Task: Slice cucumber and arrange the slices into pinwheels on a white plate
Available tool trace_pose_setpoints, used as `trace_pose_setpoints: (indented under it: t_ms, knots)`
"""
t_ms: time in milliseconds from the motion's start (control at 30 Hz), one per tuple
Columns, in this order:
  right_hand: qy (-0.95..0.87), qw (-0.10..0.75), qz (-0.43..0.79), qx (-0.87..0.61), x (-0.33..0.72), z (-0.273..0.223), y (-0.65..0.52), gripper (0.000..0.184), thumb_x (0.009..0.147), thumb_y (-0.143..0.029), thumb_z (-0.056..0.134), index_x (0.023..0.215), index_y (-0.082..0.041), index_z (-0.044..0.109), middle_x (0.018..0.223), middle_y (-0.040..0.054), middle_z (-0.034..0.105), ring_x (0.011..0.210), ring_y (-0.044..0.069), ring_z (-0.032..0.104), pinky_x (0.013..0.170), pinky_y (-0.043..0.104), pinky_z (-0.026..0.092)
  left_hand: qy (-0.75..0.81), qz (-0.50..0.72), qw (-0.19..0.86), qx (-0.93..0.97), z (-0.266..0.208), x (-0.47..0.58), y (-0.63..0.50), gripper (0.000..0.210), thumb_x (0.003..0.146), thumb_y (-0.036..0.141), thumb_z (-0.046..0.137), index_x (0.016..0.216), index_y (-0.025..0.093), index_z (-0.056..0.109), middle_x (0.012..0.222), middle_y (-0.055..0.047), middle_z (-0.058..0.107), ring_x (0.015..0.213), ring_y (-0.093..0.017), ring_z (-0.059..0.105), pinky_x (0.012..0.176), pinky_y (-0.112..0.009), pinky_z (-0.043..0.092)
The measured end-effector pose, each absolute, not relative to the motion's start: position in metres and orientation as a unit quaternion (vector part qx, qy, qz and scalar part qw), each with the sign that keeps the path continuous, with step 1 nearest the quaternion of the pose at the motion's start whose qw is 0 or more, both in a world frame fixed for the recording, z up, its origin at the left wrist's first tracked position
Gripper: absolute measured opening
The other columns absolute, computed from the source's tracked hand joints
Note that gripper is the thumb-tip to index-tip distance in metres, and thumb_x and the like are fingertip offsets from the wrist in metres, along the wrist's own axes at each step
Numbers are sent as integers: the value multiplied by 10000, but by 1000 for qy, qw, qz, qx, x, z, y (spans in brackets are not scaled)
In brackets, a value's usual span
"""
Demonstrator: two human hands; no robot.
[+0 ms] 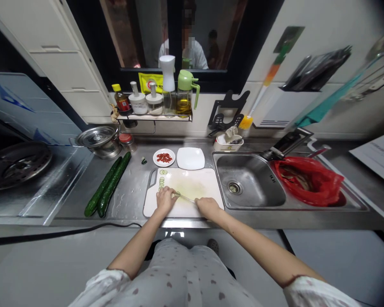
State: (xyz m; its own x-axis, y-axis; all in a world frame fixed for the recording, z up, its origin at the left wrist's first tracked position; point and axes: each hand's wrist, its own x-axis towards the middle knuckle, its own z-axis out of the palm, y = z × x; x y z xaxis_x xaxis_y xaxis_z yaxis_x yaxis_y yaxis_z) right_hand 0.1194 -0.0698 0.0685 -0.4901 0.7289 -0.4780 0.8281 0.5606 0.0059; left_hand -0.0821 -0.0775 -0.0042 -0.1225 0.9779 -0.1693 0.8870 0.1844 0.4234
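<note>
My right hand is wrapped round the handle of a knife, whose thin blade points left across the white cutting board. At the blade's tip, my left hand has its thumb and fingers pinched near a small green-rimmed cucumber slice. Whether the fingertips also touch the blade is too small to tell. Just beyond my left hand, several pale cucumber slices lie in an overlapping row along the board's left side. Damp, faintly green juice marks the board's middle.
Two whole cucumbers lie left of the board. Behind it stand a plate of chopped red pieces and a white plate. A sink adjoins on the right, with a red plastic bag beyond. A lidded pot stands back left.
</note>
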Motion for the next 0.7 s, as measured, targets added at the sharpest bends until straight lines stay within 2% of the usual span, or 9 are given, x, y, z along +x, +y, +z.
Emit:
trace_pose_setpoints:
  t_ms: [300, 400, 500, 600, 700]
  knots:
    - [865, 222, -106, 437, 125, 71, -63, 323, 892, -65, 372, 1092, -116, 620, 984, 175, 704, 979, 249, 665, 789, 313, 476, 741, 109, 208, 629, -3, -82, -78, 223, 826, 387, 605, 999, 267, 677, 1090, -61, 601, 1107, -255, 471, 912, -379, 342]
    - [863, 198, -116, 449, 135, 68, -63, 272, 923, -181, 396, 1091, -131, 604, 985, 175, 699, 974, 262, 658, 795, 330, 458, 741, 110, 209, 629, -2, -82, -79, 222, 828, 391, 596, 996, 270, 676, 1092, -62, 601, 1107, -258, 470, 918, -382, 341]
    - [836, 158, -139, 506, 146, 63, -66, 276, 941, -308, 392, 1084, -162, 578, 975, 152, 698, 939, 264, 660, 753, 317, 442, 743, 110, 204, 628, 1, -80, -80, 253, 833, 394, 576, 1037, 268, 659, 1104, -63, 605, 1110, -261, 471, 924, -390, 338]
    - [786, 126, -158, 584, 153, 57, -68, 285, 952, -325, 350, 1122, -182, 529, 975, 127, 694, 909, 246, 660, 708, 294, 419, 742, 107, 202, 630, 4, -79, -81, 313, 834, 403, 557, 1104, 263, 633, 1128, -69, 602, 1115, -263, 471, 930, -393, 333]
    - [748, 113, -161, 634, 153, 51, -66, 291, 957, -311, 325, 1155, -182, 495, 986, 125, 687, 915, 236, 656, 709, 285, 403, 740, 105, 200, 634, 6, -77, -80, 307, 829, 416, 550, 1076, 259, 643, 1115, -74, 602, 1105, -268, 477, 930, -395, 328]
